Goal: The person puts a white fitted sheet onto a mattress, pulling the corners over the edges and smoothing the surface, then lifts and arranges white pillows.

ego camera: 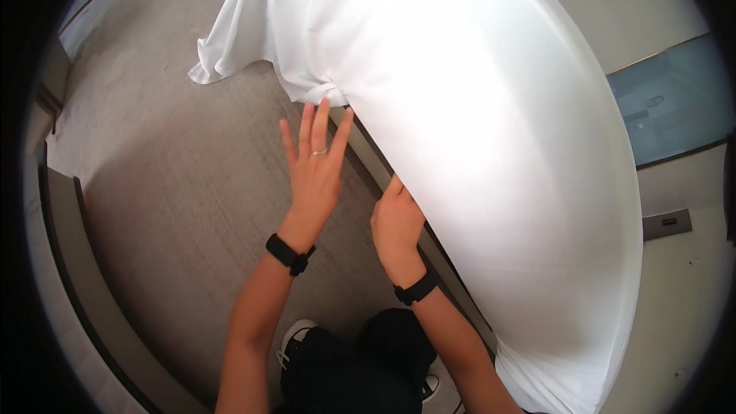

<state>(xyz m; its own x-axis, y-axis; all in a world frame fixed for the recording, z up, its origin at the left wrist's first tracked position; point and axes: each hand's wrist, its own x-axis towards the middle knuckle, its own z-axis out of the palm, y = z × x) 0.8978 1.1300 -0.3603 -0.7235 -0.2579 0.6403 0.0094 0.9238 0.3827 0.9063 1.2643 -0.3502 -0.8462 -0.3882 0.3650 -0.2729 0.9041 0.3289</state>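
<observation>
A white bed sheet [460, 144] lies stretched over a bed, smooth on top. Past my left hand [315, 167], the sheet's side hangs in loose folds towards the floor. That hand is spread just below the hanging hem, fingers apart, with nothing visibly held; whether a fingertip touches the cloth I cannot tell. My right hand [398, 224] is at the near side of the bed, its fingertips hidden beneath the sheet's edge. Below the sheet runs the bed base [365, 149], beige with a dark edge.
Grey carpet [190, 195] covers the floor beside the bed. At left stands another low beige base with a dark edge [86, 241]. On the right is a wall with a socket plate [667, 223] and a bluish glass panel [673, 103]. My shoes [299, 333] stand close to the bed.
</observation>
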